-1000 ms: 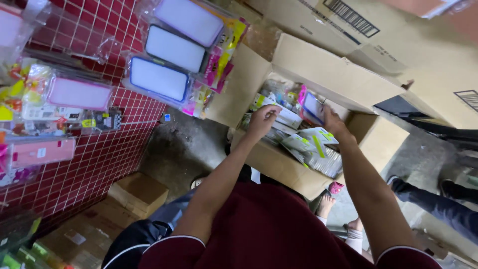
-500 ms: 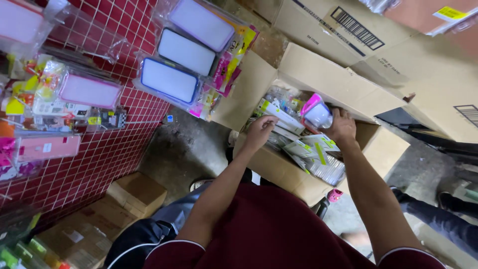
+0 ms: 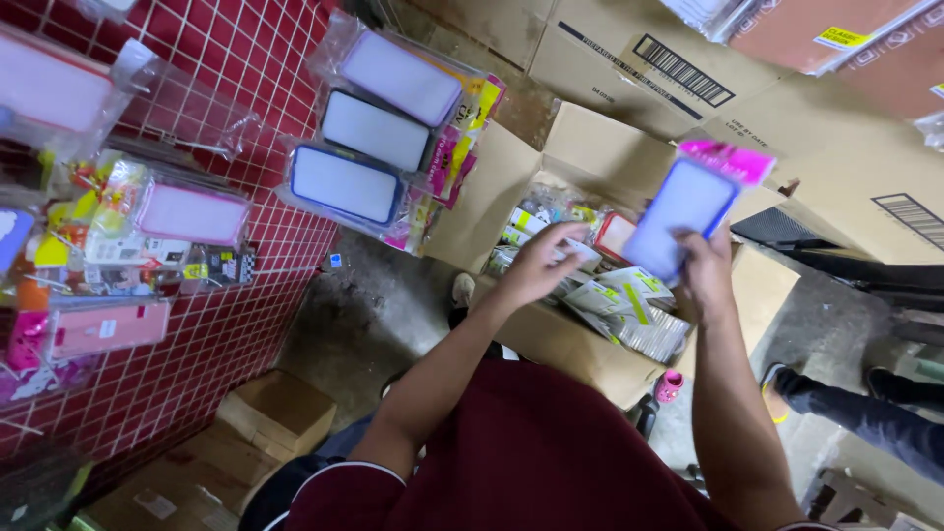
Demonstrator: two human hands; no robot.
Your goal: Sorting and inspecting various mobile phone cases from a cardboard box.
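Packaged purple phone case (image 3: 683, 208): now lifted clear above open carton (image 3: 590, 147), right hand (image 3: 706, 270) clamped on lower edge; left hand (image 3: 539, 264) loose, hovering over packets, centre frame.

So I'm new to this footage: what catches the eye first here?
The right hand holds up a packaged phone case with a blue rim and pink header over an open cardboard box full of packets. At left, similar phone cases hang on a red grid wall.
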